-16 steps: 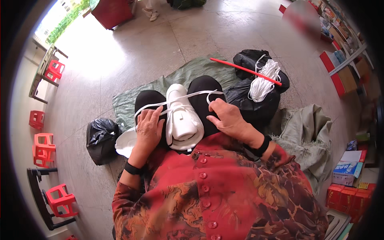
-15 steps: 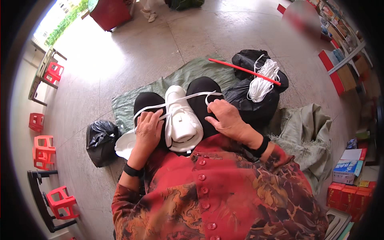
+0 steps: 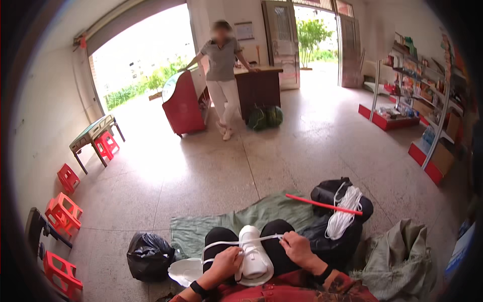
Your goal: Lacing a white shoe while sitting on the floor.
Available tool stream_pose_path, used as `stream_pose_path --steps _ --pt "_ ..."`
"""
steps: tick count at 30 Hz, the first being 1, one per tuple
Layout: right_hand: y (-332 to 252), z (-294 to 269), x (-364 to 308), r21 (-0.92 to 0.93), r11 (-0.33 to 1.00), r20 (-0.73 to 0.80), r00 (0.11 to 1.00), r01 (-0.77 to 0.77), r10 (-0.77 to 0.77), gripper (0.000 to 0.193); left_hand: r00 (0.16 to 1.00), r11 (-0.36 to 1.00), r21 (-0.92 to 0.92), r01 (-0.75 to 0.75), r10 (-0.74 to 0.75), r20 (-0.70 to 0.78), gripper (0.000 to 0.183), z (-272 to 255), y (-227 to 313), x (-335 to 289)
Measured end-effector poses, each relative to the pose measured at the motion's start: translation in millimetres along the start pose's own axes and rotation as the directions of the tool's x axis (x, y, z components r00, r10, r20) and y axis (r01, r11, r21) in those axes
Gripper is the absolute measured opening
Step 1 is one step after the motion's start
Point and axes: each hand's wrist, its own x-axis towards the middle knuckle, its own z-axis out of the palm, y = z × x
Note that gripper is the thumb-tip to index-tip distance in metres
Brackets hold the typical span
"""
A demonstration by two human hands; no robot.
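Note:
A white shoe [image 3: 250, 246] is lodged between my knees, toe pointing away from me. A flat white shoelace [image 3: 221, 243] stretches from the shoe's left side across its front to the right. Its right end is pinched in my right hand [image 3: 298, 249], which hovers over my right knee. Close against the shoe's left side, my left hand [image 3: 227, 262] is closed, with lace between thumb and fingers. Left of my knees, a second white shoe [image 3: 184, 271] lies on its own, partly behind my left forearm.
A green woven sheet [image 3: 193, 230] spreads under my legs. On black plastic bags at right rest a white cord bundle [image 3: 344, 214] and a red stick [image 3: 322, 204]. Another black bag [image 3: 149, 256] stands left. Beyond, a person [image 3: 221, 65] leans between a red cabinet [image 3: 183, 108] and a desk.
The view has tilted up, showing the person and doorways. My right hand has closed on the lace and drawn it tauter; my left fingers have curled in beside the shoe.

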Motion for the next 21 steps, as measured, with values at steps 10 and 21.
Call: stream_pose_path --steps 10,21 --pt "-18.9 10.0 -19.6 0.394 0.914 0.319 0.947 -0.097 -0.038 0.009 0.968 0.976 0.079 0.205 -0.214 0.130 0.026 -12.0 -0.6 -18.8" --pt "-9.6 32.7 5.3 0.419 0.907 0.265 0.961 -0.038 -0.082 0.010 0.944 0.928 -0.188 0.322 -0.301 0.133 0.024 5.2 -19.2 -1.9"
